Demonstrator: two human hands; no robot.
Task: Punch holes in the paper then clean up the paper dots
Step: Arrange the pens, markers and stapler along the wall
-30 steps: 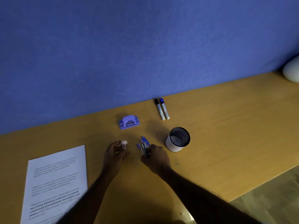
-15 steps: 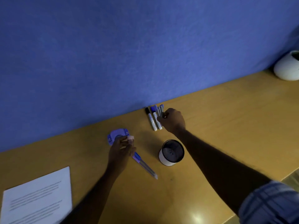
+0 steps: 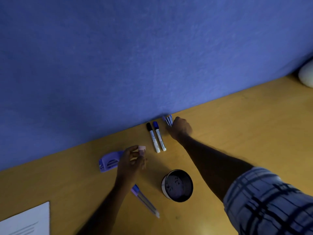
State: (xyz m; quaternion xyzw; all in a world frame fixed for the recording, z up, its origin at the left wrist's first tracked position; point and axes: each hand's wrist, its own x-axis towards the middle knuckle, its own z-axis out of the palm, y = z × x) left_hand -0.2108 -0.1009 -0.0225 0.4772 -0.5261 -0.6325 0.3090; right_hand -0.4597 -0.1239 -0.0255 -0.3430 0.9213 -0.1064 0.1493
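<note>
— can any writing be read?
— print is seen on the two markers (image 3: 156, 136) and on the paper (image 3: 28, 221), which lies at the front left corner of the desk (image 3: 245, 133); none of it is legible.
— and the grips?
— a small pink piece (image 3: 142, 148) is pinched at the fingertips of the left hand (image 3: 131, 161), just beside the purple hole punch (image 3: 109, 161) near the back edge. a bunch of pens (image 3: 167, 119) is clasped in the curled right hand (image 3: 180, 127) at the back edge.

My blue-and-white checked sleeve (image 3: 271, 204), lilac hole punch (image 3: 108, 162), pink block (image 3: 142, 148), blue-capped pens (image 3: 168, 119), yellow-brown desk (image 3: 245, 129), blue wall (image 3: 118, 65), white paper (image 3: 25, 221).
</note>
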